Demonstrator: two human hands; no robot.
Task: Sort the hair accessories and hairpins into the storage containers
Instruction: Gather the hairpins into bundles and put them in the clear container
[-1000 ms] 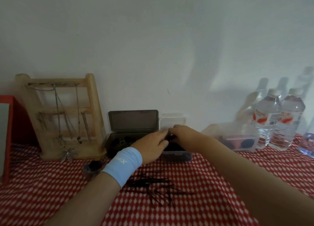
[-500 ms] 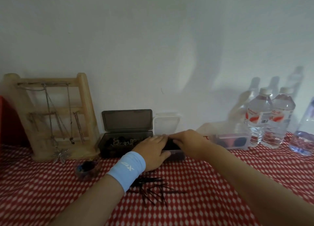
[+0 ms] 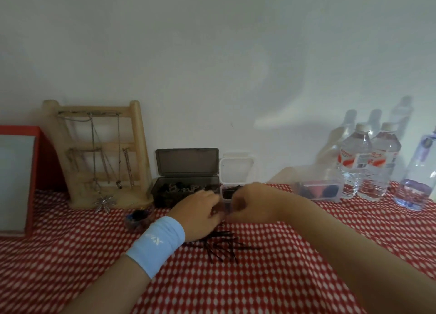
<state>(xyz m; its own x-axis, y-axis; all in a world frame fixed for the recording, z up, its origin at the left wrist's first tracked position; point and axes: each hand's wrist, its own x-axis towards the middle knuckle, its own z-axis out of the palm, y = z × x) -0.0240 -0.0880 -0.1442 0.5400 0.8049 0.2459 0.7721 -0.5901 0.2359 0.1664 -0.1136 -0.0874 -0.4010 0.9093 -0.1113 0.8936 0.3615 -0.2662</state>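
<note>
A small clear box [image 3: 226,194] with dark contents stands at the back of the table, its white-rimmed lid [image 3: 236,171] up against the wall. My left hand [image 3: 197,212], with a light blue wristband, and my right hand [image 3: 256,202] meet at the box's front and grip it from either side. The fingertips are blurred. A loose pile of dark hairpins [image 3: 223,245] lies on the cloth just in front of my left hand. To the left, an open dark grey box [image 3: 169,194] holds several dark accessories.
A wooden jewellery stand [image 3: 99,155] with chains and a red-framed mirror [image 3: 21,179] are at the left. A small blue dish [image 3: 136,217] sits near my left wrist. At the right stand a clear tub [image 3: 317,191] of accessories and water bottles [image 3: 368,162].
Both hands have stayed together at the small clear box and dropped from its top to its front. The view has shifted a little.
</note>
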